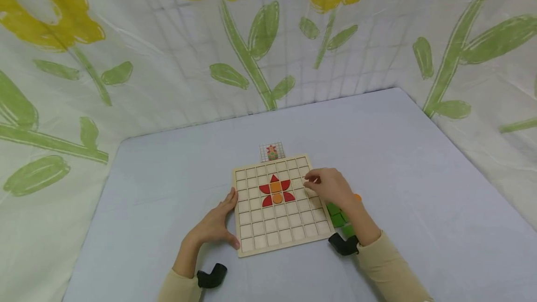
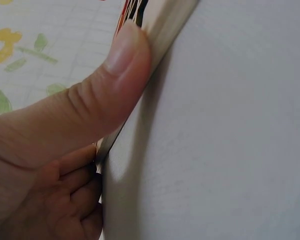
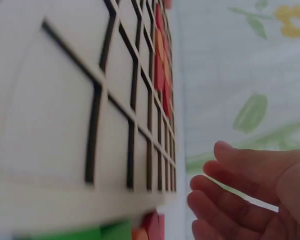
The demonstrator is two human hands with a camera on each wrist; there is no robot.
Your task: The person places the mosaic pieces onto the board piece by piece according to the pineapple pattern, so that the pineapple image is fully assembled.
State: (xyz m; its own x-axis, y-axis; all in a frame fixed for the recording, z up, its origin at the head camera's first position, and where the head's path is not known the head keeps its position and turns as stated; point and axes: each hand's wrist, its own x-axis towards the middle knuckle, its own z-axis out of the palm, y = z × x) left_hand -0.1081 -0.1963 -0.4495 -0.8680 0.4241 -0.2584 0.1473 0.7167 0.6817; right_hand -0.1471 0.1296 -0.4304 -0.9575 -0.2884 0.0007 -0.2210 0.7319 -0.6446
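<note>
A wooden grid board (image 1: 277, 236) lies on the table. In its upper middle sits a figure of red pieces (image 1: 289, 196), with an orange square (image 1: 275, 186) and an orange circle (image 1: 277, 198) at its centre. My left hand (image 1: 215, 223) rests along the board's left edge, thumb by the near corner; in the left wrist view the thumb (image 2: 125, 55) touches the board's side. Over the board's right edge hovers my right hand (image 1: 331, 185), its fingers loosely bent. The right wrist view shows nothing between thumb and fingers (image 3: 225, 200).
A small pattern card (image 1: 272, 152) lies beyond the board's far edge. Green pieces (image 1: 337, 216) and an orange piece (image 1: 357, 197) lie to the board's right, partly hidden by my right arm. A flower-printed cloth (image 1: 176, 59) hangs behind the table (image 1: 168, 171).
</note>
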